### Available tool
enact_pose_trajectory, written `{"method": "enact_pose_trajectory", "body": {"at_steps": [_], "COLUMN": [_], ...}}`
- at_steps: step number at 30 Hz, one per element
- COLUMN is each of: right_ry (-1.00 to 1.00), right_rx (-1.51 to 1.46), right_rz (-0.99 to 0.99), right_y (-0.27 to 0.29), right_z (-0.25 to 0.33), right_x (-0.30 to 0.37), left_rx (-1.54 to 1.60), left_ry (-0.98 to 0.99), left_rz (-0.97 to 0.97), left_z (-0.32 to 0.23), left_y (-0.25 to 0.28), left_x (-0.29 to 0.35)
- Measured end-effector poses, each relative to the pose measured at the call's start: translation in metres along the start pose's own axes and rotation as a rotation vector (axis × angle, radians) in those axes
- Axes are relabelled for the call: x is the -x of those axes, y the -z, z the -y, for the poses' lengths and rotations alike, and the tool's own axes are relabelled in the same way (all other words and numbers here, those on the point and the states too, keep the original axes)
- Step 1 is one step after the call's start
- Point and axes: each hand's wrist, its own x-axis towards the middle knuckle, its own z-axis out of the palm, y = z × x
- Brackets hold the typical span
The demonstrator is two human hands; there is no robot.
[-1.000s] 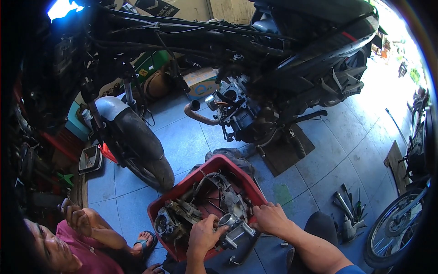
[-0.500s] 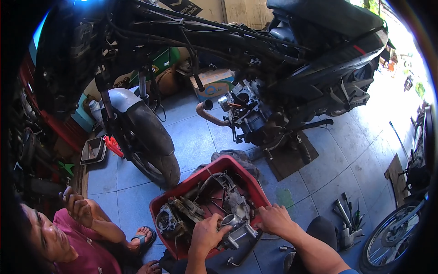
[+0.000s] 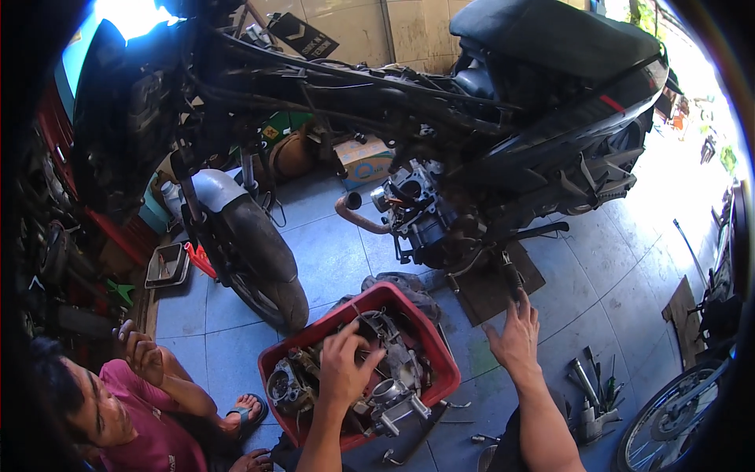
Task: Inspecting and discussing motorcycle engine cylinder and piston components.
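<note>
A red plastic bin [image 3: 451, 376] full of greasy engine parts stands in front of me. Above it hovers my left hand [image 3: 344, 366], empty, with thumb and fingers apart. Just below that hand, a silver metal engine part with a round bore [image 3: 395, 403] rests on the bin's near side. My right hand [image 3: 516, 337] is stretched out over the floor right of the bin, fingers spread and holding nothing. Its fingertips point toward the motorcycle's footpeg area. Beyond the bin, the partly stripped motorcycle's engine [image 3: 429, 224] is exposed.
Left of the bin sits a person in a pink shirt [image 3: 149, 409], one hand raised. The front wheel [image 3: 275, 287] stands behind the bin. To my right lie several hand tools [image 3: 594, 393] and a spoked wheel [image 3: 668, 425]. A brown board [image 3: 480, 303] lies under the motorcycle.
My left hand has let go of the silver part and risen away from it. My right hand has left the bin's rim and reached forward to the right. The view has tilted up slightly.
</note>
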Motion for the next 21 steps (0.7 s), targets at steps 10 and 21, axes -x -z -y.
{"method": "enact_pose_trajectory", "body": {"at_steps": [10, 21], "right_ry": [-0.111, -0.069], "right_rx": [0.003, -0.006], "right_rz": [0.228, 0.278], "right_y": [0.000, -0.003], "right_z": [-0.026, -0.035], "right_x": [-0.010, -0.006], "left_rx": [-0.255, -0.492], "left_ry": [-0.169, 0.024], "left_rz": [0.024, 0.280], "left_z": [-0.031, -0.032], "left_y": [-0.038, -0.041], "left_x": [-0.186, -0.248]}}
